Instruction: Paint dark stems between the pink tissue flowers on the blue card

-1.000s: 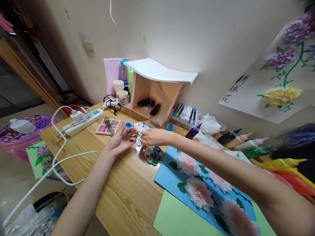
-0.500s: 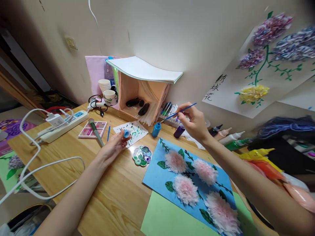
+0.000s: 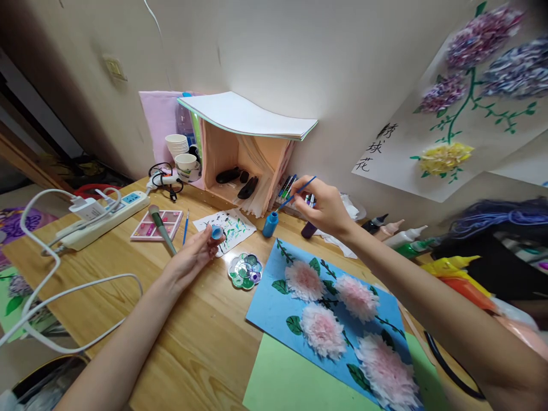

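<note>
In my left hand (image 3: 196, 251) a small blue bottle cap (image 3: 217, 232) is pinched, its hollow side up. My right hand (image 3: 323, 206) grips a thin blue paintbrush (image 3: 305, 185), slanted down to the left. The brush's lower end is at the mouth of an uncapped blue paint bottle (image 3: 270, 224); how deep it reaches I cannot tell. Between the hands lies a flower-shaped palette (image 3: 245, 271) with green and purple paint. Below my right hand is a blue sheet (image 3: 274, 308) bearing pink ruffled flowers (image 3: 322, 331) and painted green leaves.
A purple bottle (image 3: 309, 229) stands by my right wrist. Behind are a paint-spotted paper (image 3: 233, 231) and an open box (image 3: 209, 165) topped with white sheets. At left lie a makeup brush (image 3: 161, 228), another paintbrush (image 3: 185, 227) and a power strip (image 3: 107, 222). Paint bottles (image 3: 405, 237) line the right.
My right hand has moved left and lowered the brush to the blue bottle's mouth. My left hand still holds the cap. The view has shifted slightly.
</note>
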Demonstrator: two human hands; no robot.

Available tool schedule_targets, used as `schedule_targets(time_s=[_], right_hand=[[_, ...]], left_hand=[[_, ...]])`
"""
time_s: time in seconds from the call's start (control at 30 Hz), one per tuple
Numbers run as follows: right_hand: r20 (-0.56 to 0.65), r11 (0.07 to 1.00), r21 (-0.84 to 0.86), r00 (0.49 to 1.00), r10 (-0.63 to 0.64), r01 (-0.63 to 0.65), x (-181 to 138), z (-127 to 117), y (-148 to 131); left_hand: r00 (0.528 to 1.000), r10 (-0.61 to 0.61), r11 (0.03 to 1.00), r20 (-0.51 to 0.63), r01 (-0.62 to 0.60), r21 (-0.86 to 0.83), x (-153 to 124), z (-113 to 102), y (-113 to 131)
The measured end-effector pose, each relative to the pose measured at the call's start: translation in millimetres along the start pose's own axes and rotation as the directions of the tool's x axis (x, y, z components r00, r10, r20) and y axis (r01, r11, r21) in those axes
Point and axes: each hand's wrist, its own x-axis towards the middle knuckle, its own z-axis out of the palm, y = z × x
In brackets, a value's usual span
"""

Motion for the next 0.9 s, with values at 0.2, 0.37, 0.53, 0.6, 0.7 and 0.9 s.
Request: schedule_targets(time_s=[0.2, 0.37, 0.53, 0.6, 0.7, 0.9], right_hand=[[0.062, 0.996, -0.059, 0.996, -0.070, 0.074, 7, -1, -2], [0.084, 0.995, -0.063, 0.994, -0.069, 0.074, 10, 0, -5], [0.077, 0.999, -0.042, 0.997, 0.009, -0.006, 12, 3, -6], [0.050, 0.996, -0.006, 0.995, 0.090, -0.090, 12, 3, -5], [-0.015, 0.960, 0.138, 0.969, 0.246, -0.242, 10, 4, 1], [-0.106, 0.847, 0.374, 0.890, 0.444, -0.378, 2, 5, 20]], left_hand=[[1.000, -0.008, 1.000, 0.003, 0.008, 0.024, -3, 1, 2], [1.000, -0.003, 1.000, 0.015, 0.002, 0.009, -2, 0, 1], [1.000, -0.004, 1.000, 0.001, 0.003, 0.015, -2, 1, 2], [1.000, 0.000, 1.000, 0.000, 0.000, 0.019, -2, 1, 2], [1.000, 0.006, 1.000, 0.013, -0.006, 0.011, -2, 1, 2], [1.000, 0.006, 1.000, 0.003, -0.006, -0.005, -3, 2, 2]])
